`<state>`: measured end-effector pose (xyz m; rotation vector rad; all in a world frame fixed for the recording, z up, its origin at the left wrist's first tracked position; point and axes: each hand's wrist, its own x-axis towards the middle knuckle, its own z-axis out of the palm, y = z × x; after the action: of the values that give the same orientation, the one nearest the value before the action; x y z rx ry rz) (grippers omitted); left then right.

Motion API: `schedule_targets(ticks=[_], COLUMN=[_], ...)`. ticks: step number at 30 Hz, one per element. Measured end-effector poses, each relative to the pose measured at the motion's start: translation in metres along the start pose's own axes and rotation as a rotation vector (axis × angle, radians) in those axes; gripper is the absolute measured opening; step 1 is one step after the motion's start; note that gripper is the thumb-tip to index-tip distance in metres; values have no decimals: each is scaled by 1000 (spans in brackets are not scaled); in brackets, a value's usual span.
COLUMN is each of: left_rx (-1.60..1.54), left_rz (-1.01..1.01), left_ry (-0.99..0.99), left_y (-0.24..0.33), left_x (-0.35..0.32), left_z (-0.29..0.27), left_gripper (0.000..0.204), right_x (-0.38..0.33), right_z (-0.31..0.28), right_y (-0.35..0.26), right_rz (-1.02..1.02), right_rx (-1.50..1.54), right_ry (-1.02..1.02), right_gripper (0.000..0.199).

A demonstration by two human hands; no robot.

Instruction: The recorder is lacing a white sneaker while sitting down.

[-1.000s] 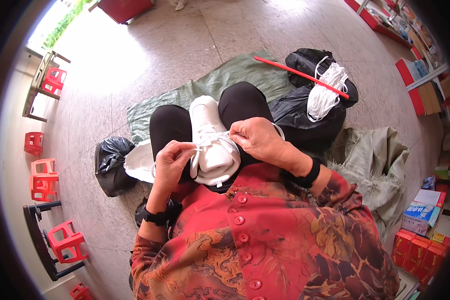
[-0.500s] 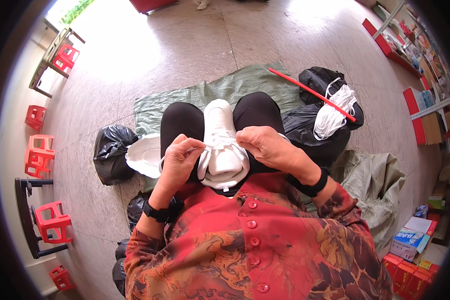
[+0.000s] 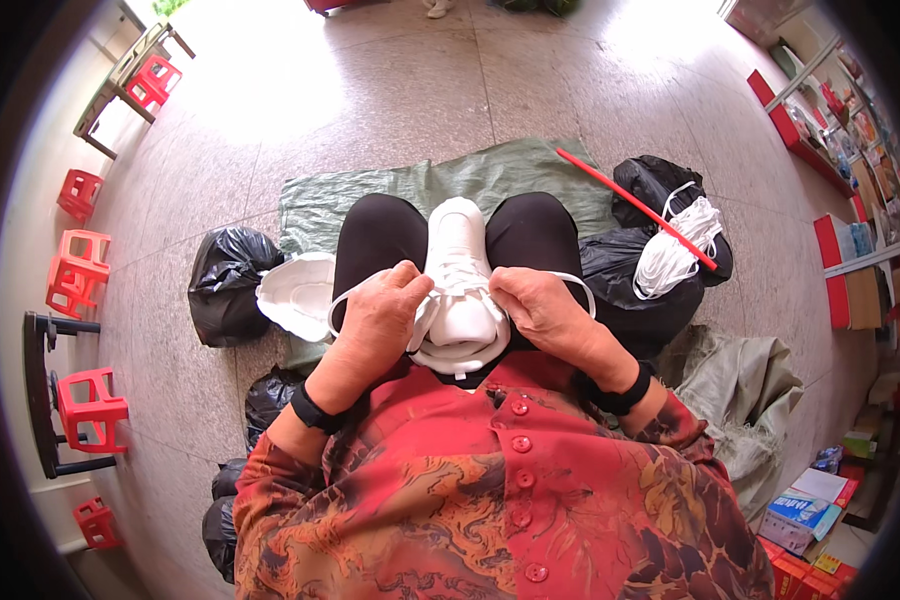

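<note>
A white lace-up shoe [image 3: 458, 240] rests between my knees, toe pointing away and its opening toward me. My left hand [image 3: 378, 308] is closed in a pinch on one end of the white shoelace [image 3: 338, 303], at the left of the shoe's upper eyelets. On the other side my right hand [image 3: 544, 305] pinches the other lace end, which loops out over my right thigh. The lace crosses the tongue between both hands. A second white shoe [image 3: 298, 294] lies at my left, beside my thigh.
Black plastic bags [image 3: 232, 285] sit at left and right. A bundle of white laces [image 3: 678, 248] and a red stick [image 3: 635, 205] lie on the right-hand bags. Green woven sheeting [image 3: 315, 208] covers floor ahead. Red stools [image 3: 92, 410] line the left wall; stocked shelves [image 3: 860, 160] stand right.
Both hands have drawn in close to the shoe's sides, fingers still pinching the lace. A lace loop now shows beyond my right hand. The whole view has shifted slightly.
</note>
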<state>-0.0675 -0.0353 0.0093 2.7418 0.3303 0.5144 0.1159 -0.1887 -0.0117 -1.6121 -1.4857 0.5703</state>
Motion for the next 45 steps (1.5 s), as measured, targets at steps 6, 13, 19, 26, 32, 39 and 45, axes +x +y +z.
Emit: schedule_targets(ticks=[6, 13, 19, 26, 32, 39, 45], left_rx=[58, -162, -163, -252, -321, 164, 267], left_rz=[85, -4, -120, -80, -17, 212, 338], left_ry=[-46, 98, 224, 290, 326, -248, -160], left_y=[2, -12, 7, -27, -11, 10, 13], left_x=[4, -8, -31, -33, -22, 2, 10], left_z=[3, 25, 34, 66, 46, 2, 16], left_gripper=[10, 6, 23, 17, 24, 19, 19], right_x=[0, -2, -19, -14, -9, -5, 14], right_z=[0, 6, 15, 31, 29, 7, -1], right_y=[3, -13, -17, 2, 2, -17, -18], right_rz=[15, -19, 11, -42, -124, -254, -423], right_rx=[18, -88, -214, -210, -264, -533, -881], right_ry=[21, 157, 159, 275, 307, 65, -162], right_gripper=[4, 25, 26, 9, 7, 17, 12])
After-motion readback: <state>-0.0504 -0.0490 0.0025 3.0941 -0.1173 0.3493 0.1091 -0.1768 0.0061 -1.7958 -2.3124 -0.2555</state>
